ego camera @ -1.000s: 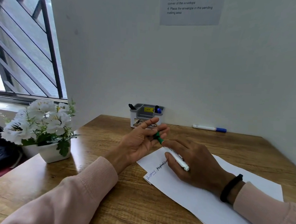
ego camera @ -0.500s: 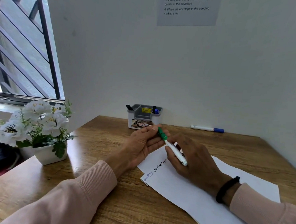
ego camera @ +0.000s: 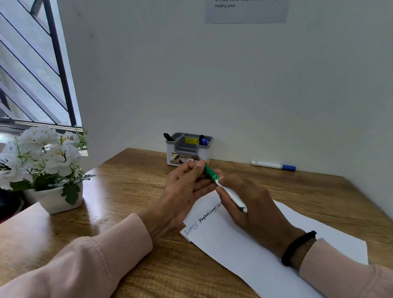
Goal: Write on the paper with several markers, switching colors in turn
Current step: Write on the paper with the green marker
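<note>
A white marker with a green cap point(ego camera: 225, 188) is held over the far corner of the white paper point(ego camera: 253, 251), cap end pointing away from me. My right hand point(ego camera: 252, 205) grips its white barrel. My left hand point(ego camera: 186, 185) pinches the green cap between thumb and fingers. The paper lies slanted on the wooden table point(ego camera: 138, 260) and carries short words in blue and black ink near its left edge. A grey marker holder point(ego camera: 187, 149) with black and blue markers stands against the wall. A blue-capped marker point(ego camera: 273, 165) lies on the table to its right.
A white pot of white flowers point(ego camera: 49, 167) stands at the table's left edge, below a barred window point(ego camera: 28, 58). White walls close the table at the back and on the right. A printed notice point(ego camera: 245, 6) hangs on the back wall.
Both hands have lifted the green marker slightly toward the holder. My left fingers, earlier loosely around the cap end, now pinch the green cap.
</note>
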Motion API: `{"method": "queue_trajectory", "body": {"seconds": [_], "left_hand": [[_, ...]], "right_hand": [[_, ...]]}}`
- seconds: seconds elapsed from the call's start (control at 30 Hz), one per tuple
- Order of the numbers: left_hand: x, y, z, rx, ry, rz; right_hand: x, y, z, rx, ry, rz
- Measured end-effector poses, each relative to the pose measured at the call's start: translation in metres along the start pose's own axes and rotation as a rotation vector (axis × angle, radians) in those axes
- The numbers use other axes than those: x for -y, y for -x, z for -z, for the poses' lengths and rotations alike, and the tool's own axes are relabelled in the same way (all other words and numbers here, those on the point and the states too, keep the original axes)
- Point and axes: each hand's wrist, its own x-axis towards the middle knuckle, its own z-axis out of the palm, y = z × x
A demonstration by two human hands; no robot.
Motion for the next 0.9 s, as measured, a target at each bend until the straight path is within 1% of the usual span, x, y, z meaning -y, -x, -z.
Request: {"method": "queue_trajectory", "body": {"seconds": [0.03,0.1,0.17,0.2,0.27,0.37,0.43,0.5,0.6,0.67,0.73,0.8,0.9], "left_hand": [[0.0,0.0,-0.002,0.025,-0.027,0.001],[0.0,0.0,-0.005,0.061,-0.172,0.014],[0.001,-0.002,-0.005,0.066,-0.287,0.026],[0.0,-0.004,-0.004,0.055,-0.303,0.032],[-0.002,-0.006,-0.001,0.029,-0.27,0.05],[-0.007,-0.009,0.006,0.009,-0.093,0.09],[-0.014,-0.01,0.01,-0.007,-0.045,0.048],[-0.021,-0.012,0.014,-0.038,-0.15,-0.106],[-0.028,-0.014,0.02,-0.144,-0.467,-0.441],[-0.031,-0.014,0.021,-0.189,-0.646,-0.621],[-0.033,-0.011,0.021,-0.215,-0.773,-0.754],[-0.035,-0.01,0.022,-0.241,-0.846,-0.869],[-0.04,-0.016,0.029,-0.317,-0.935,-0.971]], "right_hand": [[-0.002,-0.001,0.001,0.003,0.004,-0.018],[-0.004,-0.002,0.001,0.029,0.018,-0.1],[-0.006,-0.003,-0.002,0.048,0.022,-0.175],[-0.007,-0.003,-0.003,0.043,0.014,-0.201],[-0.009,-0.005,-0.003,0.006,-0.054,-0.27],[-0.009,-0.006,0.0,-0.058,-0.162,-0.37],[-0.01,-0.007,0.0,-0.054,-0.168,-0.422],[-0.012,-0.007,-0.001,-0.033,-0.16,-0.469],[-0.016,-0.007,-0.005,0.021,-0.128,-0.495],[-0.018,-0.005,-0.006,0.078,-0.069,-0.476],[-0.019,-0.004,-0.007,0.12,-0.028,-0.454],[-0.019,-0.003,-0.009,0.129,-0.014,-0.439],[-0.019,-0.003,-0.009,0.131,-0.008,-0.432]]}}
